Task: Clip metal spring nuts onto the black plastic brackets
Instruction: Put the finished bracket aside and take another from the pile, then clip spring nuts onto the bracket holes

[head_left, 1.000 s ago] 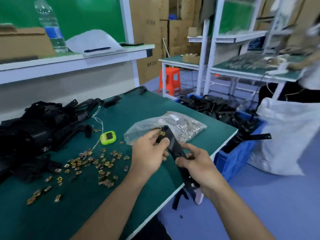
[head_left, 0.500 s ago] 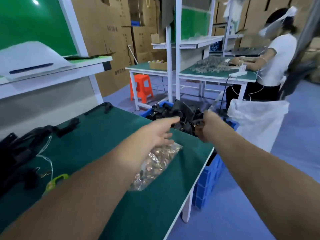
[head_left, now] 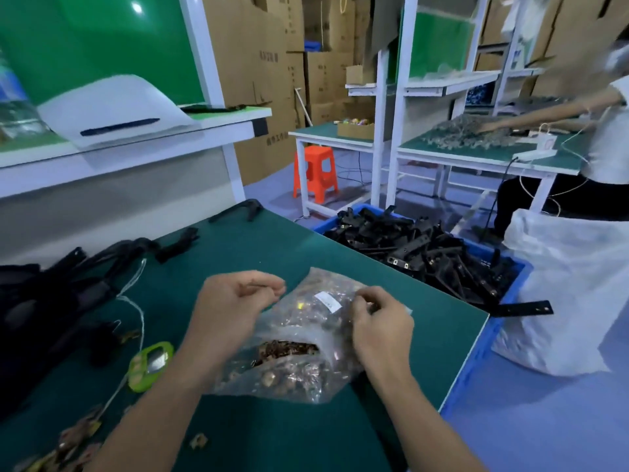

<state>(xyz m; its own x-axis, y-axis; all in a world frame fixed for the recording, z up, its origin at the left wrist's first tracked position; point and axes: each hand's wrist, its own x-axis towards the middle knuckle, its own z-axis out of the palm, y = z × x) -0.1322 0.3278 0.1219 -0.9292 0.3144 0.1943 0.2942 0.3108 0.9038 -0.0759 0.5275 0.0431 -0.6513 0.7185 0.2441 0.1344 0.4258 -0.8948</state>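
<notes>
The right hand [head_left: 381, 330] pinches the film of the bag [head_left: 306, 321] at its far right corner, fingers curled. The left hand [head_left: 235, 301] is curled over the bag's far left edge, thumb against fingertips. I cannot tell whether it pinches film or nothing. Neither hand holds a bracket.

The bag lies under and between both hands, its long axis running from far right to near left. Its mouth gapes upward beside the left wrist, where the nuts [head_left: 289, 349] show, so the left hand is nearer to them.

A timer [head_left: 151, 366] sits just left of the bag. The brackets [head_left: 51, 301] are piled well to the left, on the left hand's side. More fill the bin [head_left: 517, 277] past the right edge of the table [head_left: 272, 247], which runs near the right hand. Bare mat lies beyond the bag.
</notes>
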